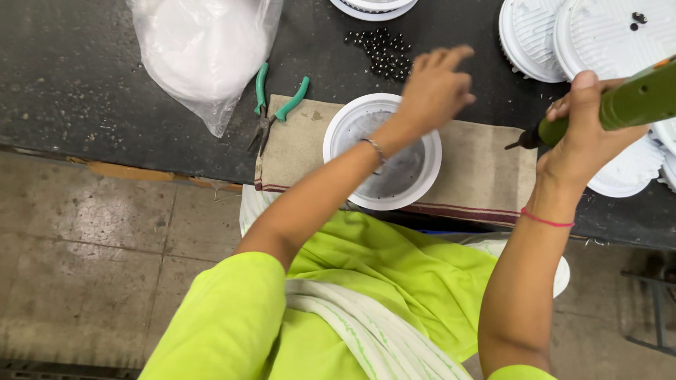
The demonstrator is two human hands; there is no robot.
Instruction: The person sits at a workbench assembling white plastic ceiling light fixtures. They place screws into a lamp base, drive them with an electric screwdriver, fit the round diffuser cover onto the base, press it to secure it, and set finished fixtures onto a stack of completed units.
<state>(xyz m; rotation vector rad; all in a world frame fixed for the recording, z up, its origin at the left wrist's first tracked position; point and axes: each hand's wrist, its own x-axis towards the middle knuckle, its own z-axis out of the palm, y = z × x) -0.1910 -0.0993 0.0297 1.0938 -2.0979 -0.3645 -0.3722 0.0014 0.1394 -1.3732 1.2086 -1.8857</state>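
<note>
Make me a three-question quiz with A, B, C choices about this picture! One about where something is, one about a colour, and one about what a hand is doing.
1. Where do the pliers lie?
A. inside the white round housing
B. at the left end of the beige cloth
C. on the floor

2. What colour are the plier handles?
A. red
B. yellow
C. green

3. What is the right hand doing?
A. gripping a green power screwdriver
B. lying flat and empty
C. holding the plastic bag

Answers:
1 B, their tips rest on the cloth's left edge.
2 C, both handles are green.
3 A, the fingers wrap round the tool.
</note>
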